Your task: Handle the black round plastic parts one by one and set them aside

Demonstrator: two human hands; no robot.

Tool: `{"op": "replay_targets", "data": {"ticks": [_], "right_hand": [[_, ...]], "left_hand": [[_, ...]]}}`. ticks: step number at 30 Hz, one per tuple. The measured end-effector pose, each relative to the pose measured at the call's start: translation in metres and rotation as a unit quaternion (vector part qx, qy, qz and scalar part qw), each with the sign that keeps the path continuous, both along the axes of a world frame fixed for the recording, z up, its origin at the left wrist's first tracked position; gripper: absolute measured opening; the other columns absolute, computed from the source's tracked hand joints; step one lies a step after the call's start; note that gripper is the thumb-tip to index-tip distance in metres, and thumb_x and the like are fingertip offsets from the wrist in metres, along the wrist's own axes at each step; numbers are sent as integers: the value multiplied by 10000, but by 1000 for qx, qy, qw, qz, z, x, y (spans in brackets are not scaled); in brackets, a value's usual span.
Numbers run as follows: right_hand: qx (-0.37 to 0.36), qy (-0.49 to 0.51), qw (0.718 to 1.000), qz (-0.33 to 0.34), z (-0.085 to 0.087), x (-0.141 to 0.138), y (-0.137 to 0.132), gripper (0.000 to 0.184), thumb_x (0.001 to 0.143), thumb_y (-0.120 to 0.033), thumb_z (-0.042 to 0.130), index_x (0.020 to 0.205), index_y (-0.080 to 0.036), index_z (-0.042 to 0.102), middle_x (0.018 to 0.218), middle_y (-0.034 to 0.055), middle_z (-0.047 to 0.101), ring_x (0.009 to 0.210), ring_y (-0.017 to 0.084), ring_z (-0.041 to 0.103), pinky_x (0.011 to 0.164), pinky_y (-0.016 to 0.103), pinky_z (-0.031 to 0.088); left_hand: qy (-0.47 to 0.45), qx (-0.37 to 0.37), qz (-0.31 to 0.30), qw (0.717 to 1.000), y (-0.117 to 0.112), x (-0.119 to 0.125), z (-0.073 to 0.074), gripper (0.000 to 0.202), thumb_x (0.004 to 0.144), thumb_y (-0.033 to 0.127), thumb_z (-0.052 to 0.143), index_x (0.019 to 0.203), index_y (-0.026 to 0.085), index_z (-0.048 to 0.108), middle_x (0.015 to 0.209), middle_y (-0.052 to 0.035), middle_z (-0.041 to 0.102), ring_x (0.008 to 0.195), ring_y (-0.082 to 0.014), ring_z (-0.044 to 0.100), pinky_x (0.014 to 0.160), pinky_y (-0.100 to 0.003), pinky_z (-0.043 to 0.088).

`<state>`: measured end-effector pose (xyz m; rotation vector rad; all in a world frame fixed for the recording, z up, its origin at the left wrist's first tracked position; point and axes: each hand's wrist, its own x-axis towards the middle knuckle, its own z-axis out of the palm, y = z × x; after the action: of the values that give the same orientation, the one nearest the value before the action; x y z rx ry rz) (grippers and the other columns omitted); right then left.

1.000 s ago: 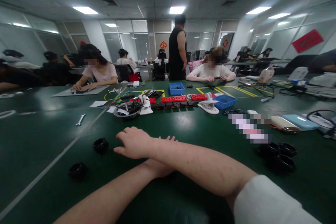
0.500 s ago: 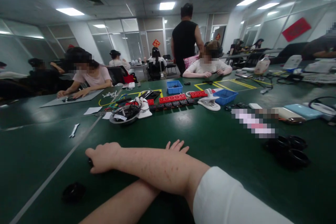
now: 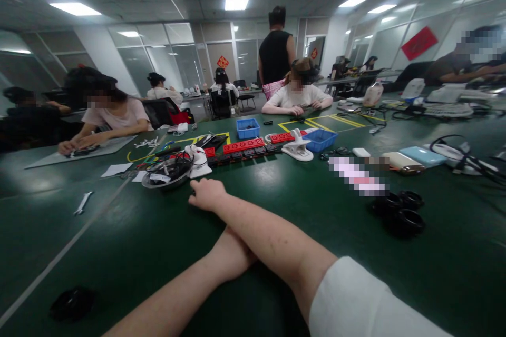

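Observation:
My right hand (image 3: pixel 207 194) lies on the green table (image 3: pixel 308 195), reaching forward across my left arm. Its fingers are curled under into a fist, and what they hold, if anything, is hidden. It sits just in front of a clear bowl of cables (image 3: pixel 164 174). My left hand (image 3: pixel 231 255) rests on the table under my right forearm, with its fingers hidden. One black ring (image 3: pixel 73 303) lies at the near left, far from both hands.
A pile of black rings (image 3: pixel 399 213) sits to the right. Red power strips (image 3: pixel 243 145), two blue bins (image 3: pixel 247 128) (image 3: pixel 321 139), a white clamp (image 3: pixel 297 152) and a small wrench (image 3: pixel 83 202) lie further out. Other people sit along the far edge.
My right hand dropped onto a black ring at the left, then drew back and forward to the middle, closed. That ring no longer shows on the table. My left fingers went out of sight.

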<state>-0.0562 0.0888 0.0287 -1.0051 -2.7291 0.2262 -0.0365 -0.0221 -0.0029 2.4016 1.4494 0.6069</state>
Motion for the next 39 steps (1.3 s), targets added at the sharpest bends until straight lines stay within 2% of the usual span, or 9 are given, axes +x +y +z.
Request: {"op": "replay_targets", "data": {"ticks": [7, 14, 17, 21, 25, 27, 31, 34, 39], "right_hand": [[59, 35, 989, -133, -18, 115, 9, 293, 830, -361, 378, 1045, -179, 458, 993, 101, 530, 889, 222, 550, 696, 321, 432], [68, 65, 981, -170, -25, 142, -4, 279, 823, -375, 379, 1008, -189, 472, 952, 72, 525, 847, 207, 549, 665, 300, 420], [59, 75, 980, -176, -22, 146, -3, 284, 808, -376, 407, 1002, -184, 484, 952, 79, 532, 856, 210, 550, 670, 297, 422], [47, 87, 980, -174, -19, 153, -4, 285, 800, -372, 417, 1003, -186, 489, 962, 79, 536, 854, 207, 555, 664, 295, 432], [42, 90, 981, -166, -18, 158, -10, 300, 804, -372, 407, 1020, -178, 485, 968, 86, 534, 850, 208, 556, 663, 299, 436], [43, 89, 983, -155, -19, 161, -16, 303, 794, -376, 423, 1015, -180, 490, 957, 83, 536, 842, 209, 557, 653, 295, 436], [50, 84, 988, -117, -20, 171, -35, 274, 773, -369, 449, 972, -191, 511, 915, 66, 544, 798, 201, 563, 625, 281, 430], [54, 80, 992, -84, -21, 178, -51, 265, 771, -376, 449, 954, -195, 515, 894, 58, 548, 773, 193, 562, 608, 274, 422], [51, 69, 996, -39, -19, 182, -65, 286, 759, -403, 470, 944, -190, 517, 873, 52, 550, 758, 181, 555, 617, 270, 417]], "left_hand": [[-20, 76, 32, 996, -21, 27, 19, 454, 786, 284, 500, 1220, 187, 407, 1213, -102, 445, 1137, -271, 392, 958, -458, 333], [-186, -36, 111, 976, -46, 112, 4, 480, 696, 98, 421, 1167, 165, 354, 1220, -114, 321, 1186, -253, 300, 1029, -445, 239], [-252, -68, 84, 962, -69, 134, 2, 534, 657, 54, 397, 1166, 208, 346, 1220, -98, 304, 1187, -243, 291, 1038, -449, 216], [-273, -140, -82, 948, -98, 142, -9, 479, 688, 151, 508, 1150, 215, 400, 1174, -109, 357, 1122, -273, 370, 963, -443, 321], [-306, -227, -202, 902, -108, 138, -14, 312, 814, 303, 443, 1110, 216, 479, 930, -82, 499, 755, -186, 553, 646, -308, 491], [-317, -205, -194, 906, -102, 128, -6, 375, 785, 328, 499, 1140, 217, 457, 935, -76, 502, 767, -187, 540, 671, -311, 484], [-294, -50, 8, 954, -74, 91, 14, 305, 818, 250, 451, 1123, 245, 437, 1008, -61, 474, 894, -201, 499, 778, -349, 455], [-271, 106, 139, 947, -45, 57, 15, 548, 813, 307, 484, 1293, 270, 222, 1239, -80, 315, 1109, -252, 378, 907, -426, 374], [-198, 91, 119, 969, -5, 15, 4, 772, 783, 569, 450, 1368, 245, 63, 1304, -111, 249, 1171, -296, 328, 951, -490, 317]]}}
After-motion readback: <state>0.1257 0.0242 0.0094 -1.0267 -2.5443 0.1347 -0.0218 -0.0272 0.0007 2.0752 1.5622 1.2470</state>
